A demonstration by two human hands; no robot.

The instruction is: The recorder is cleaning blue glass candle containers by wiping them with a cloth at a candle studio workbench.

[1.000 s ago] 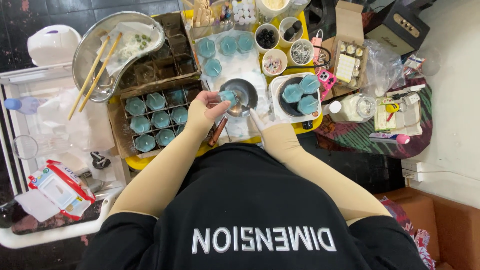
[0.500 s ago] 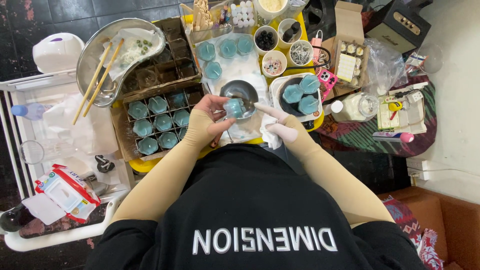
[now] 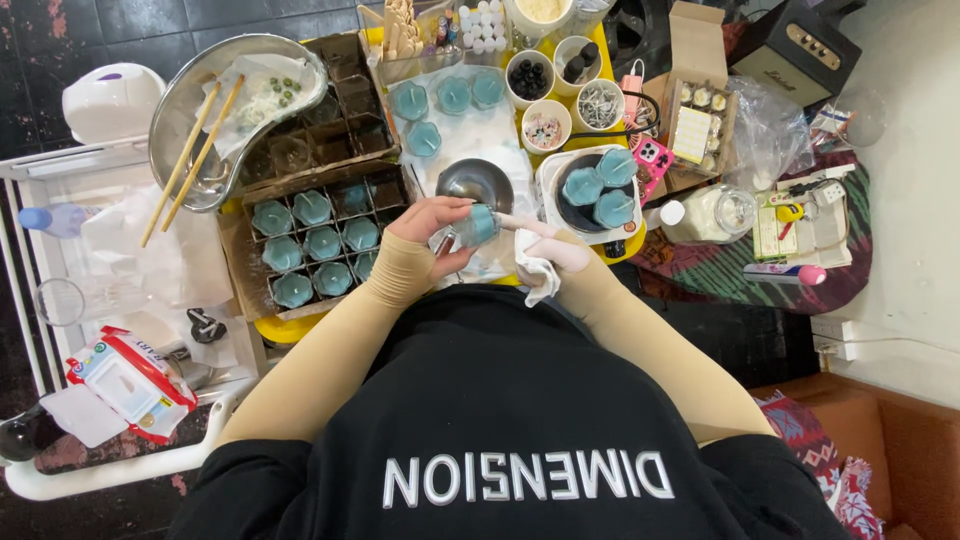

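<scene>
Head view, first speaker: What did the fingers do?
— Second: Left hand [image 3: 425,235] fingers curled around a small teal candle cup [image 3: 478,225]; right hand [image 3: 548,250] fingers pinched a white tissue [image 3: 538,275] against it, just above the tabletop [image 3: 275,330].
— First: Which step?
— Second: Wiping the cup, I judged. Next it wanted a free slot in the divided cardboard box [image 3: 318,245].

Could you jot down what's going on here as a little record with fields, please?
Left hand: left hand holds a small teal candle
Right hand: right hand grips a white tissue against the candle
Ahead: metal bowl
Beside left hand: divided cardboard box of teal candles
Beside right hand: white tray with three more
</scene>
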